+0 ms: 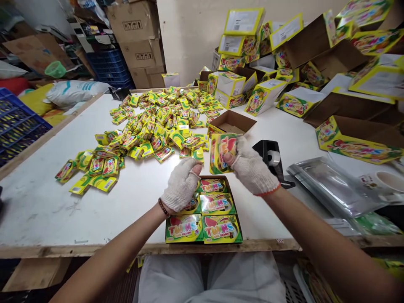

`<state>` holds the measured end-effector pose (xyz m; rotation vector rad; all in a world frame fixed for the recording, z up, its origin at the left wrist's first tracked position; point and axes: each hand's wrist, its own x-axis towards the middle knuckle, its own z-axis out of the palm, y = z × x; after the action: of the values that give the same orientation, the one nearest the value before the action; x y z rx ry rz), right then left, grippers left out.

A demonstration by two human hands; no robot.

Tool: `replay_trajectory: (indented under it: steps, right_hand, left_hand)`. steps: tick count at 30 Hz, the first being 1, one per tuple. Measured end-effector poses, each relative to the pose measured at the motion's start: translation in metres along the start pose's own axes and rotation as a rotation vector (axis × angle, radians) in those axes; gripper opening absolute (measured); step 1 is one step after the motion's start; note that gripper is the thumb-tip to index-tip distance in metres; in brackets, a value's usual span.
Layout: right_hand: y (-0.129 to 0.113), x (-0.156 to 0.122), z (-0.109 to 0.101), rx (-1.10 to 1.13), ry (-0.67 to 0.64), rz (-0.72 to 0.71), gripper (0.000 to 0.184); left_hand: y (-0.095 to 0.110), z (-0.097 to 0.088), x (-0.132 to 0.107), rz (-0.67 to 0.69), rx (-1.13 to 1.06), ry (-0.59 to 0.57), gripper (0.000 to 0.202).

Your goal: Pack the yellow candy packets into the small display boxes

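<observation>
My right hand (254, 166), in a white knitted glove with bare fingertips, grips a yellow-green Twins candy box (221, 151) above the table, its thumb across the front. Whether more than one box is in that grip is unclear. Below lies an open display box (235, 201), with rows of Twins candy boxes (220, 227) lying face up in it. Over its far left part is my gloved left hand (181, 185), fingers curled in and thumb against them. Anything inside that hand is hidden. A large pile of small candy boxes (151, 122) spreads beyond it.
An open brown-lined box (233, 122) stands behind my right hand, near a black tape dispenser (268, 155). Clear plastic packaging (334, 185) and a mug (383, 182) lie to the right. Display boxes (241, 23) are stacked at back right. A blue crate (19, 126) stands left.
</observation>
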<state>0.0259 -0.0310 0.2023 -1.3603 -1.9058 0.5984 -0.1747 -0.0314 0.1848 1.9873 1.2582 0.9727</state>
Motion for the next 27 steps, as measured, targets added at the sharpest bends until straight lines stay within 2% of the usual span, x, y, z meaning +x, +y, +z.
replay_trajectory:
  steps: [1,3,6,11,13,17,20,23,27]
  right_hand:
    - [0.005,0.003,-0.006,0.069,-0.031,-0.002,0.050]
    - [0.016,0.006,-0.010,0.082,-0.188,-0.008,0.046]
    - [0.028,0.004,0.001,-0.097,-0.406,-0.054,0.032]
    - [0.034,-0.003,0.027,-0.204,-0.457,-0.155,0.033]
    - [0.034,-0.009,0.034,-0.258,-0.454,-0.189,0.035]
    - [0.034,-0.023,0.045,-0.438,-0.344,-0.298,0.049]
    - [0.036,-0.027,0.051,-0.505,-0.286,-0.296,0.059]
    - [0.037,-0.028,0.053,-0.450,-0.191,-0.261,0.056]
    - [0.032,-0.039,0.053,-0.422,-0.095,-0.222,0.059]
  left_hand:
    - [-0.007,-0.003,0.000,0.013,0.108,-0.025,0.031]
    - [-0.021,-0.008,-0.001,-0.037,0.272,-0.119,0.030]
    - [-0.036,-0.010,-0.003,-0.152,0.338,-0.228,0.035]
    - [-0.042,-0.007,-0.010,-0.205,0.223,-0.191,0.041]
    - [-0.043,-0.007,-0.012,-0.184,0.187,-0.164,0.041]
    - [-0.043,-0.003,-0.013,-0.163,0.207,-0.120,0.043]
    - [-0.040,0.001,-0.008,-0.072,0.442,-0.263,0.034]
    - [-0.037,0.001,-0.007,0.060,0.642,-0.389,0.037]
    - [-0.037,-0.004,-0.011,0.175,0.778,-0.404,0.046]
